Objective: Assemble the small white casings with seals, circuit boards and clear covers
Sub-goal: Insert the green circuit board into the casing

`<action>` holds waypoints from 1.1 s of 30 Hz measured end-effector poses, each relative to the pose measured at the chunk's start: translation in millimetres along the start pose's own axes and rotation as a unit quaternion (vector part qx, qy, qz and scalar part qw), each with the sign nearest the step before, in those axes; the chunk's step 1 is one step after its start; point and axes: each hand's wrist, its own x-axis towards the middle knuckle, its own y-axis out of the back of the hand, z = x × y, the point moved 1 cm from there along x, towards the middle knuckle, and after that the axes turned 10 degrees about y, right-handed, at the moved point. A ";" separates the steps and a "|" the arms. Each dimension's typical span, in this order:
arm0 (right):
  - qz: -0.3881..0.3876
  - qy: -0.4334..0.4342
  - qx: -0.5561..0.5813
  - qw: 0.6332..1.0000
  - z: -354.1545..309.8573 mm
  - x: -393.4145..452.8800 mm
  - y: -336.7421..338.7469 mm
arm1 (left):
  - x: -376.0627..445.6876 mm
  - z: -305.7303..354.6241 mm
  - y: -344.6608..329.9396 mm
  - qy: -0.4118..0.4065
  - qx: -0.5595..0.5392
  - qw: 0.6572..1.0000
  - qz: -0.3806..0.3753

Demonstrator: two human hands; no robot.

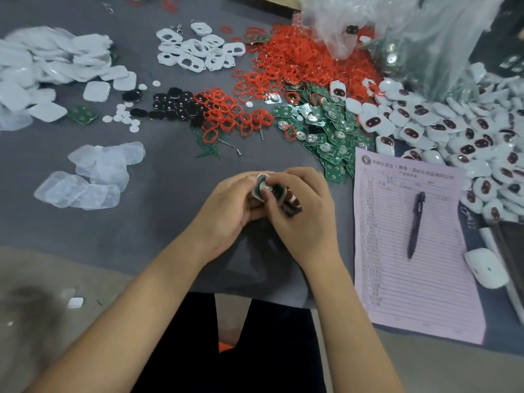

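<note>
Both hands meet over the grey table mat (158, 211) at the centre. My left hand (226, 205) grips a small white casing with a green circuit board (265, 188) sitting in it. My right hand (303, 211) holds the same casing from the right, thumb pressing on the board, and also keeps a dark piece (293, 204) under its fingers. Loose parts lie beyond: red seals (295, 61), green circuit boards (326, 129), clear covers (93, 177), and white casings with cut-outs (195, 51).
A pink printed form (411, 245) with a black pen (415, 222) lies at the right. Finished white units (453, 131) pile up at the far right beside a clear plastic bag (397, 32). White lids (42, 69) heap at the far left; black pads (173, 104) lie mid-table.
</note>
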 end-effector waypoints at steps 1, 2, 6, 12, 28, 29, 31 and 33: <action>0.000 -0.001 0.001 1.000 0.0 -0.3 0.1 | 0.4 -0.1 -0.2 0.001 0.001 1.000 0.001; 0.000 -0.001 0.001 1.000 0.1 -0.6 0.1 | 0.7 0.0 -0.1 0.002 0.002 1.000 0.001; -0.006 0.004 -0.001 1.000 0.6 -0.8 -0.4 | 1.4 0.5 1.9 0.009 0.006 1.000 -0.011; -0.006 0.001 0.004 1.000 2.6 -2.3 -0.1 | 0.9 -2.8 3.7 -0.001 0.026 1.000 -0.013; 0.035 -0.223 -0.033 0.974 23.2 -1.7 14.4 | -0.4 -0.3 1.8 -0.009 -0.091 0.996 0.018; -0.011 -0.208 -0.064 0.976 22.6 -2.8 14.4 | 0.0 -0.5 2.2 -0.011 -0.096 0.995 0.020; -0.071 -0.163 -0.116 0.977 20.7 -7.6 13.7 | 0.3 -0.8 2.6 -0.014 -0.107 0.994 0.025; -0.072 -0.154 -0.105 0.980 20.9 -9.2 13.6 | 0.6 -1.0 3.3 -0.013 -0.112 0.993 0.029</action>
